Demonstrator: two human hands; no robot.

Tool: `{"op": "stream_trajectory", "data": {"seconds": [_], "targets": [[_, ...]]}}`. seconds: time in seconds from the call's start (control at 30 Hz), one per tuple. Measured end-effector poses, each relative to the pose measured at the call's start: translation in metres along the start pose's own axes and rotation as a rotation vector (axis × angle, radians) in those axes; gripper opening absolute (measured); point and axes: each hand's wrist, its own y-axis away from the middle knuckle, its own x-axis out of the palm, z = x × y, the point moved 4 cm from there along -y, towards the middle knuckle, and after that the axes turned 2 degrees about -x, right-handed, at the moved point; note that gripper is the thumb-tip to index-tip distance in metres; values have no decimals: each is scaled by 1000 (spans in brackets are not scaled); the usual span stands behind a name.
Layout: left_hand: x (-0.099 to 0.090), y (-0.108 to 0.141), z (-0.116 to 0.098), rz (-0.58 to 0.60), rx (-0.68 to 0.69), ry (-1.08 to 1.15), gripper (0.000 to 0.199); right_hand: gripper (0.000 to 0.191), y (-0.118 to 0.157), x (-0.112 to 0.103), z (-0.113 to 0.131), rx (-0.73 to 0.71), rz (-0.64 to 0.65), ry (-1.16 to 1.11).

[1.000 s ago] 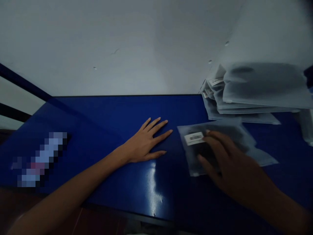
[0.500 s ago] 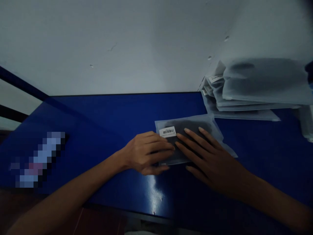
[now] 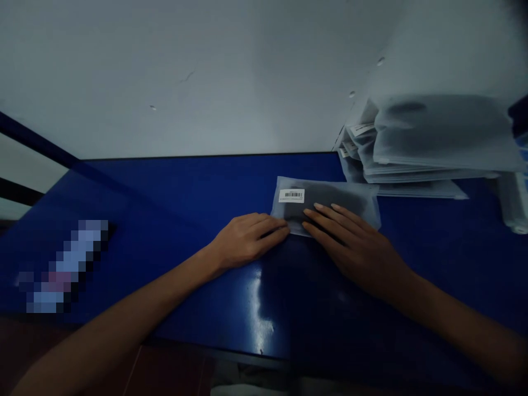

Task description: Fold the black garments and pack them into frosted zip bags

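Observation:
A translucent bag (image 3: 330, 192) with something dark inside lies on the blue table (image 3: 173, 192), a white barcode label (image 3: 291, 196) at its upper left. My left hand (image 3: 251, 237) is closed at the bag's lower left corner, fingertips together on its edge; the fingers' undersides are hidden. Across the lower right part of the bag, my right hand (image 3: 350, 236) lies flat with its fingers spread.
Several similar bags are in a stack (image 3: 437, 137) at the back right, against the pale wall (image 3: 206, 77). A pixelated, oblong object (image 3: 70, 267) lies on the left of the table. Another translucent item (image 3: 513, 201) is at the right edge.
The bag has moved away from me and turned slightly, so its label sits higher and farther right. My left hand's fingers have come closer together at its corner.

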Motion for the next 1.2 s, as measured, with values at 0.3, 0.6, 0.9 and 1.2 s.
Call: {"op": "stream_trajectory", "data": {"seconds": [0.3,0.6,0.9,1.2], "targets": [[4,-6,8,-56,-64,-29,15,39,-19,4,-8,-71,-134,-23],[-4,5,33,107,33,-27,17,33,-42,14,-8,-142,-236,-22],[4,11,45,116,-36,-37,19,24,-44,14,-7,-92,-247,62],[9,2,33,129,-17,-68,33,12,-69,16,14,-311,-377,110]]}}
